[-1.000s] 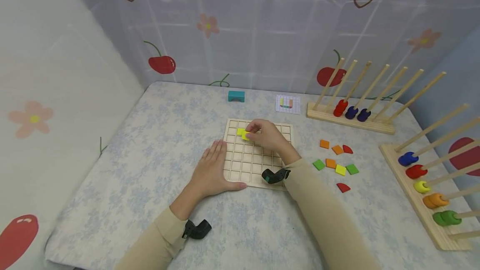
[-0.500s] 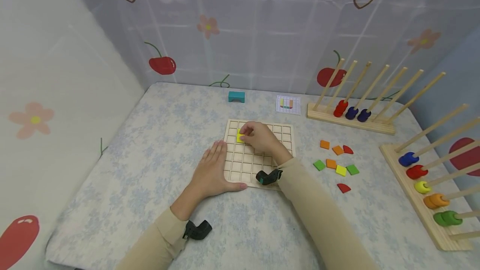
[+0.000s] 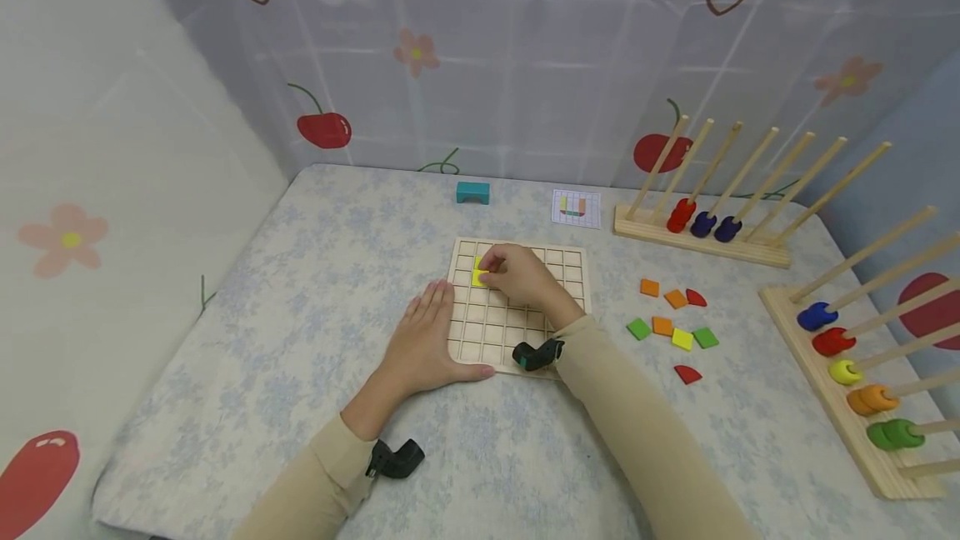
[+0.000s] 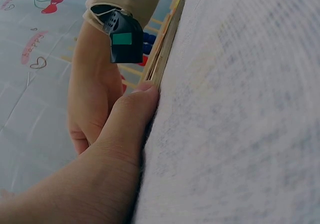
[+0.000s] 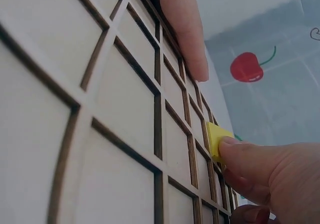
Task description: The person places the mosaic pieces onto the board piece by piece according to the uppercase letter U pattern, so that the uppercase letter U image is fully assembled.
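Observation:
A wooden grid board (image 3: 480, 332) lies on the cloth-covered table. My right hand (image 3: 517, 273) pinches a yellow square tile (image 5: 215, 140) between thumb and fingers, over a cell near the board's upper left. Just behind it, a second yellow tile (image 3: 478, 261) sits in the grid, partly hidden by the fingers. My left hand (image 3: 423, 336) rests flat with straight fingers along the board's left edge. Its thumb extends along the near edge, and in the left wrist view the thumb tip (image 4: 146, 92) touches the board's side.
Loose orange tiles (image 3: 649, 288), green tiles (image 3: 638, 329), red quarter-round pieces (image 3: 687, 374) and a yellow tile (image 3: 682, 339) lie right of the board. Behind are a teal block (image 3: 472, 192) and a pattern card (image 3: 576, 208). Two peg racks (image 3: 701, 241) with coloured beads stand at the right.
My right hand has shifted a little left and nearer with the yellow tile, which now sits in front of the other yellow tile. The left hand has stayed in place.

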Demonstrator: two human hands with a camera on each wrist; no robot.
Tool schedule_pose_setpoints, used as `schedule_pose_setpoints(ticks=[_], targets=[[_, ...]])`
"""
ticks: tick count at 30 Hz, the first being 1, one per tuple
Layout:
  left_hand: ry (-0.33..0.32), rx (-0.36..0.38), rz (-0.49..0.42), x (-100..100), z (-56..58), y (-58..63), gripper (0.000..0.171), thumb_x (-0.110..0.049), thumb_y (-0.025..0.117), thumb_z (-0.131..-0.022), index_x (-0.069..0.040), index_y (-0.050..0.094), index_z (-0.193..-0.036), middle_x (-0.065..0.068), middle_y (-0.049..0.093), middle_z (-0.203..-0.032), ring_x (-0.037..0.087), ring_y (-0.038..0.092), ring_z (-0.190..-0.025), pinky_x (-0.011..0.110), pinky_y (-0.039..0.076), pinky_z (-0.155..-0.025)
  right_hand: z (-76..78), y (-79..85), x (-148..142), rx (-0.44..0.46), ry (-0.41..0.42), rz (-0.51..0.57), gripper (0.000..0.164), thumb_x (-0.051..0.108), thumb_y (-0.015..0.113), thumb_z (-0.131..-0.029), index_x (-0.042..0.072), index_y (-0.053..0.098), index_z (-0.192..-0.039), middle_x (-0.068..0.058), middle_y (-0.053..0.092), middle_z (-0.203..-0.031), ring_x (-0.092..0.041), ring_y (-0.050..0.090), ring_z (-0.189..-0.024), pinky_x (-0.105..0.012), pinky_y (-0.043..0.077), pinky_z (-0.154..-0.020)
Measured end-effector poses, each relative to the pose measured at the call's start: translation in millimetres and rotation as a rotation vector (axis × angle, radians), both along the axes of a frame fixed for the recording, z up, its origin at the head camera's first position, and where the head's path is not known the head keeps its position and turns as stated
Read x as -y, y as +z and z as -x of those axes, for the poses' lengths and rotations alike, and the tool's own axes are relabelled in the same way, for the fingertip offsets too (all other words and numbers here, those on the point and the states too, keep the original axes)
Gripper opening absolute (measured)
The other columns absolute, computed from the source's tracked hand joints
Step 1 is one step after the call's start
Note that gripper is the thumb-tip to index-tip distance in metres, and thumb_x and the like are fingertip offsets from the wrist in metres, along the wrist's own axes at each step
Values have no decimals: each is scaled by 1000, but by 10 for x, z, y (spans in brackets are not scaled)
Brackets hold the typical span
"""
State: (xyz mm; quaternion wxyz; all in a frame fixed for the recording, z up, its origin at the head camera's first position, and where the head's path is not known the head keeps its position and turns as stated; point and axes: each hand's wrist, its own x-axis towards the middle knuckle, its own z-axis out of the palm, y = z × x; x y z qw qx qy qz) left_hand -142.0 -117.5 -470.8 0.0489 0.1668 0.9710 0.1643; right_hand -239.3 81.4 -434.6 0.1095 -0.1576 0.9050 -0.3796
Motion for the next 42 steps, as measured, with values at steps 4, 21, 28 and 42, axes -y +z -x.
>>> schedule_pose_setpoints(ticks=[4, 21, 28, 42], targets=[[0, 0, -1, -9, -6, 10, 145, -100, 46, -60, -5, 1, -159, 10, 1, -169, 23, -2, -157, 45, 6, -127, -4, -6, -11, -10, 12, 4, 12, 21, 72, -92, 14, 70, -102, -2, 68, -99, -17, 60, -88, -33, 50, -81], [4, 0, -23, -43, -19, 42, 145, -98, 50, -61, -3, 2, -159, 12, 2, -168, 25, 0, -157, 46, 8, -127, -171, 185, -314, -50, 47, -28, 25, 23, 70, -94, 13, 71, -117, -1, 67, -106, -20, 59, -104, -41, 49, -96], [8, 5, -24, -45, -25, 42, 146, -98, 51, -60, -2, 1, -159, 13, 2, -168, 25, 0, -157, 47, 9, -127, -317, 292, -764, -47, 11, -66, 26, 23, 69, -94, 12, 70, -118, -3, 68, -103, -20, 49, -69, -33, 45, -66], [7, -1, -25, -23, -19, 18, 147, -101, 46, -58, -4, 1, -159, 12, 1, -168, 24, -1, -157, 46, 8, -127, -734, 304, -1763, -8, -119, -211, 26, 24, 69, -94, 12, 69, -117, -5, 68, -103, -19, 50, -70, -30, 45, -56]])
